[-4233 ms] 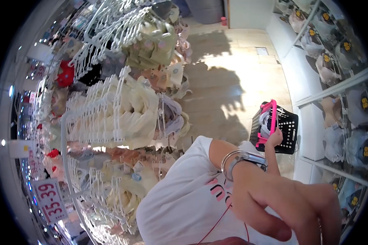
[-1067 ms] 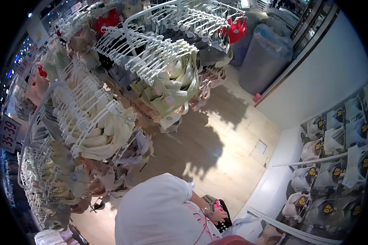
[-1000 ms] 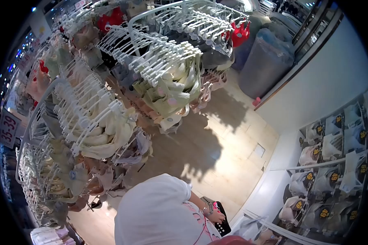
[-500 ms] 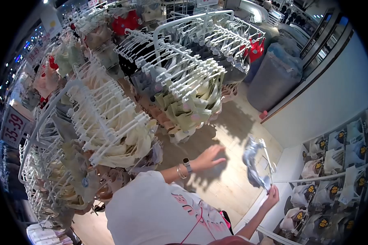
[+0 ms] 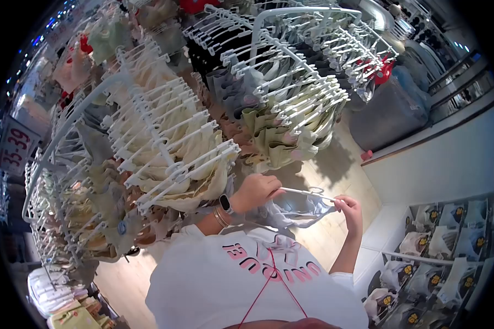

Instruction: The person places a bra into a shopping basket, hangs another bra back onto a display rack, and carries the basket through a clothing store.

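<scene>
My left hand (image 5: pixel 255 192), below a watch and bracelets, is closed on one end of a white hanger (image 5: pixel 307 193). The other end is pinched by the fingers of my right hand (image 5: pixel 350 207). A light blue-grey bra (image 5: pixel 296 213) hangs from this hanger, in front of my white shirt. Just beyond my left hand is a rack of cream bras (image 5: pixel 175 142) on white hangers.
More racks hold green bras (image 5: pixel 280 131) and grey ones. A price sign (image 5: pixel 17 145) stands at the left. Wall shelves (image 5: pixel 433 257) with bras are at the lower right. A large grey wrapped bundle (image 5: pixel 389 118) stands near the right wall.
My left hand, open and empty before, now grips the hanger. My right hand has brought the bra inward and up, and the hanger is now roughly level. The view has shifted.
</scene>
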`<move>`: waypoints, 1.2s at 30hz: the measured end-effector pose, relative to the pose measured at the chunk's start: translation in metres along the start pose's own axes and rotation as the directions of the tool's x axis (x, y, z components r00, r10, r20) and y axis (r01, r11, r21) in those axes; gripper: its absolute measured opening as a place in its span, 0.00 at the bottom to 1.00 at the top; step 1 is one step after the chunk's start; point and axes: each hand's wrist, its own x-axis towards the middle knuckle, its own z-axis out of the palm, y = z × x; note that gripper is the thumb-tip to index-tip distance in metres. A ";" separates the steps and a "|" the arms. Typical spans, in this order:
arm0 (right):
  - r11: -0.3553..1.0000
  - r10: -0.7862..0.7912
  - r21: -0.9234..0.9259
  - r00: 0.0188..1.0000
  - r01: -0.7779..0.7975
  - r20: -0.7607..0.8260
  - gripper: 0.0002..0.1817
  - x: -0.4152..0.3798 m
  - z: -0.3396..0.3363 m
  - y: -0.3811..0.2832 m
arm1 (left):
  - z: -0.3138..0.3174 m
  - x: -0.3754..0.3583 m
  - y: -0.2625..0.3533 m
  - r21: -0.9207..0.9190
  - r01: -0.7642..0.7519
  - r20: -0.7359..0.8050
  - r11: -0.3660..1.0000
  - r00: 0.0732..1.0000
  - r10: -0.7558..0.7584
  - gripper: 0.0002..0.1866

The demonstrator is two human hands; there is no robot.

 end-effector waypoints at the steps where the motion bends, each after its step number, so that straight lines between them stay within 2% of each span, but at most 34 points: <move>1: 1.000 0.007 -0.011 0.999 -0.007 0.040 0.09 0.012 -0.001 -0.006 | -0.004 0.000 0.003 0.021 0.028 -0.025 0.999 0.999 -0.027 0.12; 2: 0.999 0.032 -0.047 0.988 -0.025 0.150 0.11 0.025 -0.007 -0.011 | -0.007 0.000 0.007 0.044 0.053 -0.055 0.998 0.997 -0.051 0.12; 5: 0.999 -0.034 0.047 0.951 0.021 0.307 0.17 0.060 -0.010 -0.031 | -0.002 -0.002 0.012 0.117 0.149 -0.142 0.982 0.981 -0.131 0.12; 6: 0.999 -0.045 0.010 0.904 0.045 0.425 0.23 0.079 -0.021 -0.024 | 0.003 -0.003 0.016 0.121 0.186 -0.185 0.975 0.969 -0.162 0.12; 9: 0.997 -0.062 -0.015 0.859 0.081 0.509 0.21 0.116 -0.036 -0.011 | 0.017 -0.001 0.038 0.199 0.319 -0.276 0.926 0.925 -0.259 0.11; 10: 0.992 -0.097 -0.016 0.862 0.121 0.497 0.19 0.127 -0.042 -0.002 | 0.023 0.001 0.046 0.225 0.361 -0.293 0.905 0.911 -0.291 0.11; 13: 0.950 -0.146 -0.171 0.855 0.262 0.498 0.15 0.149 -0.058 0.008 | 0.050 0.008 0.070 0.274 0.461 -0.344 0.844 0.866 -0.362 0.11; 14: 0.924 -0.207 -0.184 0.842 0.336 0.498 0.13 0.154 -0.059 0.010 | 0.056 0.010 0.077 0.289 0.482 -0.364 0.827 0.855 -0.371 0.11; 18: 0.862 -0.214 -0.204 0.698 0.464 0.683 0.11 0.165 -0.056 -0.003 | 0.067 0.003 0.125 0.293 0.630 -0.389 0.719 0.765 -0.513 0.11; 20: 0.856 -0.182 -0.196 0.634 0.478 0.751 0.11 0.169 -0.049 -0.002 | 0.065 -0.011 0.151 0.080 0.769 -0.322 0.634 0.622 -0.714 0.10; 21: 0.850 -0.223 -0.133 0.578 0.510 0.785 0.11 0.171 -0.040 0.004 | 0.063 -0.019 0.165 -0.027 0.818 -0.264 0.575 0.548 -0.793 0.11; 23: 0.833 -0.187 -0.150 0.527 0.532 0.829 0.12 0.160 -0.024 -0.002 | 0.069 -0.044 0.184 -0.230 0.836 -0.221 0.499 0.454 -0.863 0.12; 24: 0.835 -0.217 -0.088 0.473 0.543 0.854 0.12 0.154 -0.018 -0.002 | 0.070 -0.054 0.193 -0.332 0.824 -0.194 0.459 0.417 -0.888 0.13; 27: 0.888 -0.202 -0.011 0.411 0.460 0.889 0.11 0.132 -0.004 0.004 | 0.072 -0.082 0.228 -0.267 0.845 -0.266 0.464 0.398 -0.878 0.14; 28: 0.904 -0.203 0.030 0.368 0.427 0.907 0.11 0.128 0.001 0.010 | 0.071 -0.091 0.240 -0.312 0.844 -0.300 0.436 0.348 -0.888 0.14; 30: 0.958 -0.152 0.057 0.331 0.279 0.931 0.11 0.107 0.006 0.013 | 0.075 -0.105 0.271 -0.416 0.827 -0.348 0.378 0.239 -0.907 0.14; 31: 0.975 -0.135 0.070 0.310 0.211 0.941 0.11 0.097 0.011 0.010 | 0.075 -0.111 0.288 -0.427 0.816 -0.388 0.390 0.225 -0.894 0.14; 32: 0.992 -0.084 0.055 0.267 0.113 0.960 0.16 0.093 0.015 0.016 | 0.074 -0.117 0.306 -0.437 0.804 -0.427 0.404 0.210 -0.880 0.13; 33: 0.993 -0.112 0.099 0.286 0.062 0.952 0.18 0.081 0.018 0.011 | 0.073 -0.124 0.321 -0.441 0.794 -0.466 0.418 0.196 -0.863 0.13; 36: 0.959 -0.201 0.261 0.382 -0.111 0.902 0.24 0.026 0.041 0.000 | 0.097 -0.161 0.346 -0.652 0.445 -0.700 0.614 -0.041 -0.713 0.13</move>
